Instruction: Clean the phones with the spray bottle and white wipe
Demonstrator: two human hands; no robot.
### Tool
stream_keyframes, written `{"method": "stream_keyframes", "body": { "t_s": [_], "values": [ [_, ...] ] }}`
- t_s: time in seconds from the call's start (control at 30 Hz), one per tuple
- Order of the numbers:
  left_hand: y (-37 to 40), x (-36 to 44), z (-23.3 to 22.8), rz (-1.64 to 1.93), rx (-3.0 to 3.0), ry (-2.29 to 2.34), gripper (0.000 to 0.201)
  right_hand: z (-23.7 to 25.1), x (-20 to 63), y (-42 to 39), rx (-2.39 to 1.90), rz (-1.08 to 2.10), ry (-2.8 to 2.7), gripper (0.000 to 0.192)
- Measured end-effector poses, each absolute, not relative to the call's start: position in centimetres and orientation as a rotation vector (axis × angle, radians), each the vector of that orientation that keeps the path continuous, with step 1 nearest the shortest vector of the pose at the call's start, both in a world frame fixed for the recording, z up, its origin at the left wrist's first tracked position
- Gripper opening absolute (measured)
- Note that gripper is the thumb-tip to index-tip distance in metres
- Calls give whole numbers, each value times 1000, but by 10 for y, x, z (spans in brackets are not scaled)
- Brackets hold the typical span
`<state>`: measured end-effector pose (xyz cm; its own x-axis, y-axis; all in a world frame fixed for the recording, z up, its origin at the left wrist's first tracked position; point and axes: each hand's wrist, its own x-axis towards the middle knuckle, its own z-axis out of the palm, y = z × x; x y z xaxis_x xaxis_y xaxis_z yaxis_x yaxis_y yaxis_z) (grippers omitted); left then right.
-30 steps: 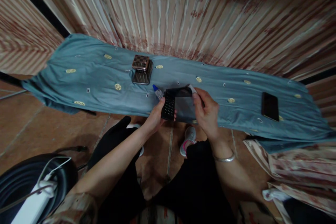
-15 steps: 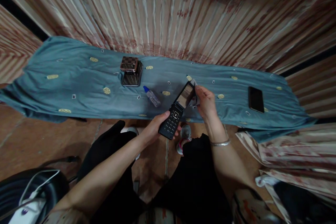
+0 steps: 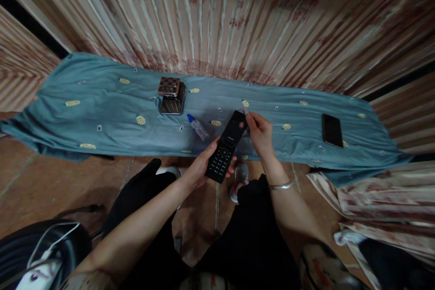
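Note:
My left hand (image 3: 200, 163) is wrapped round the keypad half of a black flip phone (image 3: 220, 163), which is unfolded and tilted above the bench. At the phone's upper screen edge, my right hand (image 3: 260, 131) pinches a thin greyish cloth (image 3: 242, 110). Most of that cloth is hidden behind the phone lid and my fingers. A small clear bottle with a blue cap (image 3: 198, 128) lies on the blue cover just left of the phone.
A blue patterned cloth (image 3: 112, 99) covers the long bench. On it are a shiny dark stand with a checkered box-like top (image 3: 171, 95) and, far right, a dark smartphone (image 3: 332, 130). Pleated curtains (image 3: 217, 18) hang behind. A white power strip (image 3: 42, 274) sits at lower left.
The flip phone's lid has turned to face me more and its screen looks darker. My right hand has shifted slightly left and down along the lid's edge.

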<state>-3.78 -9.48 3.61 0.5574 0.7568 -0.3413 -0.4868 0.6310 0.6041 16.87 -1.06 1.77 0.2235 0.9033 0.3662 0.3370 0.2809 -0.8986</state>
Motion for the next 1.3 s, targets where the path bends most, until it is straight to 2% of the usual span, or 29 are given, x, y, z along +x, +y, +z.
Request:
{"method": "stream_keyframes", "body": {
  "t_s": [0.17, 0.27, 0.57, 0.9, 1.3],
  "values": [
    [-97, -37, 37, 817, 540, 684, 81, 13, 164, -16, -1292, 119, -1678, 43],
    [-97, -36, 37, 838, 562, 712, 84, 10, 159, -17, -1242, 2, -1808, 42],
    [-91, -42, 39, 895, 564, 765, 80, 11, 133, -32, -1161, 23, -2078, 51],
    [-95, -43, 38, 818, 527, 717, 82, 15, 149, -18, -1265, -128, -1964, 38],
    [-87, -44, 40, 831, 448, 727, 57, 20, 144, -26, -1174, 64, -2121, 39]
  ]
}}
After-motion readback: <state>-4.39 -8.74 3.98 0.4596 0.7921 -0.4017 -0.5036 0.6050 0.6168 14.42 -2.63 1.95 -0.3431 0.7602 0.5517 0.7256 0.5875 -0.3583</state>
